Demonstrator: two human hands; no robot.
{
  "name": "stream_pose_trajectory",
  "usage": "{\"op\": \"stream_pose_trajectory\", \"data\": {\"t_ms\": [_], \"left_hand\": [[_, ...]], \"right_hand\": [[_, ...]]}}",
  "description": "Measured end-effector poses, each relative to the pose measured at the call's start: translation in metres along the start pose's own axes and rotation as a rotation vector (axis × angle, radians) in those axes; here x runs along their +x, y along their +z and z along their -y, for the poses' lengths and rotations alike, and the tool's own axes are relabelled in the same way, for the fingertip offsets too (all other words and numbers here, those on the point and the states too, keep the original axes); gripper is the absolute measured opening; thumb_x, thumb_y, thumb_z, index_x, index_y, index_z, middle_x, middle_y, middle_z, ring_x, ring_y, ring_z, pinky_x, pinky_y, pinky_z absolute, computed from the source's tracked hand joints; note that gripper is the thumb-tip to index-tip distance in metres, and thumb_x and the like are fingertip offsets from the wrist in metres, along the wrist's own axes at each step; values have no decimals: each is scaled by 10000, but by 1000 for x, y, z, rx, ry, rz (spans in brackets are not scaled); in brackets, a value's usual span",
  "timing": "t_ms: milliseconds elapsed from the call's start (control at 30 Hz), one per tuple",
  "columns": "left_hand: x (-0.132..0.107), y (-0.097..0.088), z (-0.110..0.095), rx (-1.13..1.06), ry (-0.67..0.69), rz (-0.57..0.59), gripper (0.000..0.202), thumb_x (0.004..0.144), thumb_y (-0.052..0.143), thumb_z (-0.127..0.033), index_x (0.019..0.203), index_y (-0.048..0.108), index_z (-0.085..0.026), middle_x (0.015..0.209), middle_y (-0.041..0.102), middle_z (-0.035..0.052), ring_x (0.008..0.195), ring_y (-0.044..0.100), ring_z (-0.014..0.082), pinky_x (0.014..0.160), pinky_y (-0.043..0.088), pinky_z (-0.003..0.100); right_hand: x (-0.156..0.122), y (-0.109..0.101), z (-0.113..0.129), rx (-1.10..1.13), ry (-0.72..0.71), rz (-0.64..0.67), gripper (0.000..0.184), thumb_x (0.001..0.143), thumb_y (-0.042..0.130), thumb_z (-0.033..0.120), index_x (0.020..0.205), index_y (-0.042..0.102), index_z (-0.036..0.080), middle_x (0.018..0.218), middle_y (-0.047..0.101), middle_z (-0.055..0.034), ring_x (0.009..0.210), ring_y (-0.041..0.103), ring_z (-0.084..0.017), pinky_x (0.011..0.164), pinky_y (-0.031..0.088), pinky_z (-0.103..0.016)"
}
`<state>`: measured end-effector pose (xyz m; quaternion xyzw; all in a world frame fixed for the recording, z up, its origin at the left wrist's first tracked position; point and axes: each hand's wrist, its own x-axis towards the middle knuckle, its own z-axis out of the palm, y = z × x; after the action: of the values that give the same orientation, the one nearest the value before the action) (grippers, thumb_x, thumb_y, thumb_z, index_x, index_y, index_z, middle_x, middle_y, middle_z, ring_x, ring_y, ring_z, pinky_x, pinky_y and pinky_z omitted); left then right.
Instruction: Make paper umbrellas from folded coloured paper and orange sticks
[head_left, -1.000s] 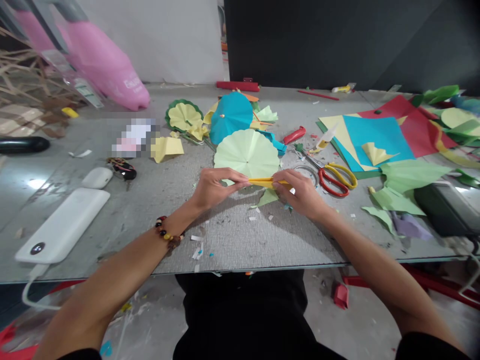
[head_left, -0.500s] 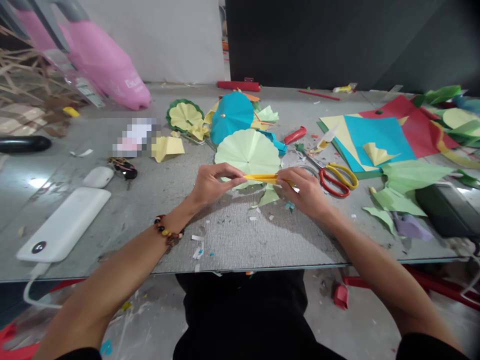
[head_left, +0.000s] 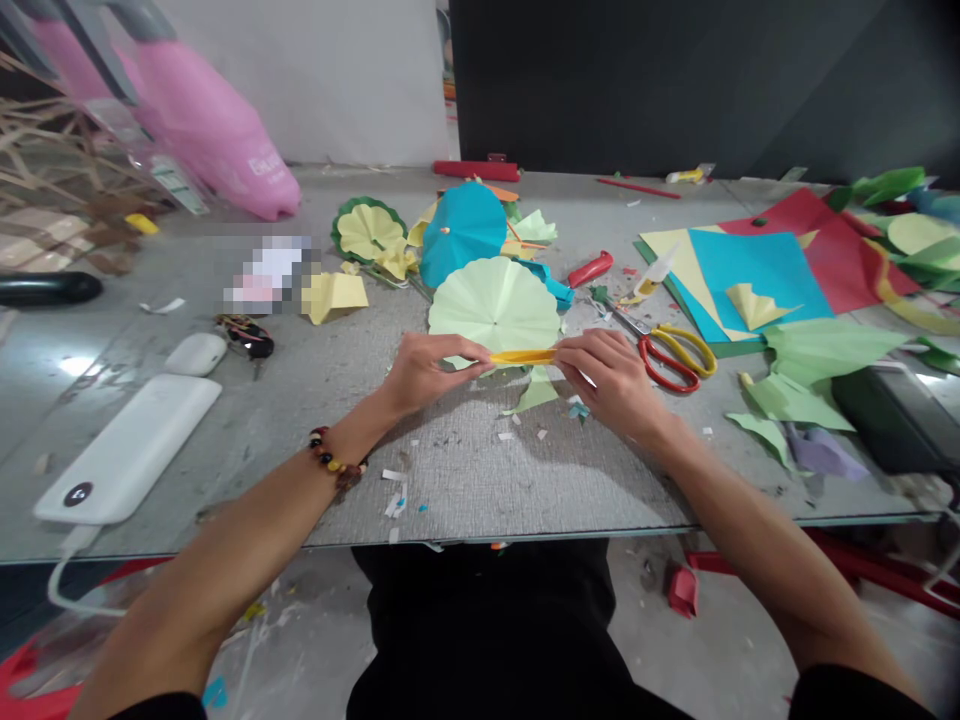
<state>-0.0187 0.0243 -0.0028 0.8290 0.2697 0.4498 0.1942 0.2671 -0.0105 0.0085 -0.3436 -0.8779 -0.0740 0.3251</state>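
A folded yellow paper strip point(head_left: 523, 356) lies level between my hands. My left hand point(head_left: 435, 375) pinches its left end, and my right hand point(head_left: 604, 385) grips its right end, hiding that end from view. Just beyond the strip sits a pale green pleated paper rosette point(head_left: 495, 308), its lower edge close behind my fingers. A green paper scrap point(head_left: 535, 392) lies under the strip. Red-handled scissors with yellow inner grips point(head_left: 675, 360) rest to the right of my right hand.
A blue paper fan point(head_left: 461, 235) and a yellow-and-green rosette point(head_left: 369, 232) lie farther along the grey table point(head_left: 465, 470). Coloured paper sheets point(head_left: 757, 275) cover the right side. A white power bank point(head_left: 127, 450) sits at left, with paper scraps scattered about.
My hands have drawn closer together along the yellow strip. The strip now lies flatter and more level, and more of its right end is covered by my right hand.
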Motion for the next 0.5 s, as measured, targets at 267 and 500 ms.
{"op": "stream_pose_trajectory", "data": {"t_ms": [267, 500], "left_hand": [[1, 0, -2, 9, 12, -8, 131, 928, 702, -309, 907, 782, -209, 942, 801, 49, 884, 768, 163, 832, 619, 274], [0, 1, 4, 107, 105, 26, 128, 958, 652, -191, 1017, 765, -192, 1014, 787, 57, 936, 753, 146, 868, 592, 242]], "right_hand": [[-1, -1, 0, 4, 0, 6, 220, 961, 561, 155, 1130, 645, 268, 1100, 735, -55, 1003, 672, -230, 889, 518, -430], [-2, -1, -4, -26, -33, 0, 245, 956, 557, 133, 1143, 637, 269, 1100, 731, -55, 1009, 664, -229, 893, 524, -424]]}}
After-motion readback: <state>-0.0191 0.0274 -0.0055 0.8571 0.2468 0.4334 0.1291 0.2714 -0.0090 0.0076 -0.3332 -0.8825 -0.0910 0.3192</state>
